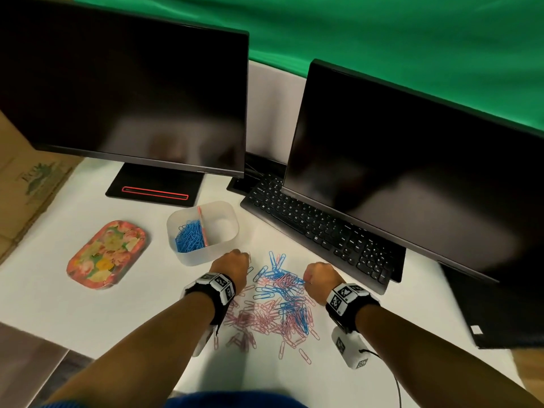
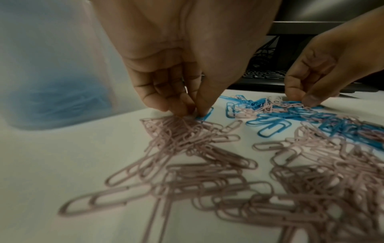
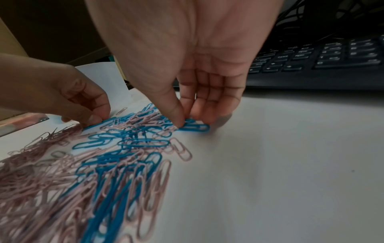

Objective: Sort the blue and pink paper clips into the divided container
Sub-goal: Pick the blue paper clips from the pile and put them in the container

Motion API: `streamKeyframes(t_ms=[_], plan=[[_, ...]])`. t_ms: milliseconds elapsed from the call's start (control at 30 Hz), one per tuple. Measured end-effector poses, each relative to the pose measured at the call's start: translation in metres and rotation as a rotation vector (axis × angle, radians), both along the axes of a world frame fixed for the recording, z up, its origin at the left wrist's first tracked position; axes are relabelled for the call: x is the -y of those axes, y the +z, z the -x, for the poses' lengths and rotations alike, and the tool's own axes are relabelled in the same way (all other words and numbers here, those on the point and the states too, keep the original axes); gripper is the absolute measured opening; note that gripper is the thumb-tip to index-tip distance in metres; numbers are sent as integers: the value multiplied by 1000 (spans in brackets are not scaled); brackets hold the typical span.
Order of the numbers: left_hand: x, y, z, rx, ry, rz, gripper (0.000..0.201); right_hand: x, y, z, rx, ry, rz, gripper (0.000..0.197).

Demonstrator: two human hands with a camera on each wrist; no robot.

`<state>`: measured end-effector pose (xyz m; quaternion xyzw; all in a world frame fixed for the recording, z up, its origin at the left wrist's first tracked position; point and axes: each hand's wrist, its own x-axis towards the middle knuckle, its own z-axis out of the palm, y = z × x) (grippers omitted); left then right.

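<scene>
A white desk (image 1: 73,290) is seen under soft indoor light, backed by a green cloth (image 1: 382,39) hung across the wall. Two dark monitors (image 1: 132,89) are stood on it — both switched off — with a black keyboard (image 1: 318,231) tucked partly under the right one. A cardboard box (image 1: 26,184) is set at the left edge, and a floral tin (image 1: 106,254) is laid near it.

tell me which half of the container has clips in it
The left half of the container: it holds blue clips. The right half has none.
</scene>
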<state>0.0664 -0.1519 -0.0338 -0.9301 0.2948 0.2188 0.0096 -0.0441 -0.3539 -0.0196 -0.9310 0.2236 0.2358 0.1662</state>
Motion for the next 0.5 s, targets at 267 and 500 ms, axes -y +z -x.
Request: streamKeyframes(t_ms=[267,500], plan=[[-7,-2,0,22,9,-16,31,-2,6,8,29,-42,-13,30],[-14,-2,2,26,17,93,26,7,4,17,76,-149,-168,38]])
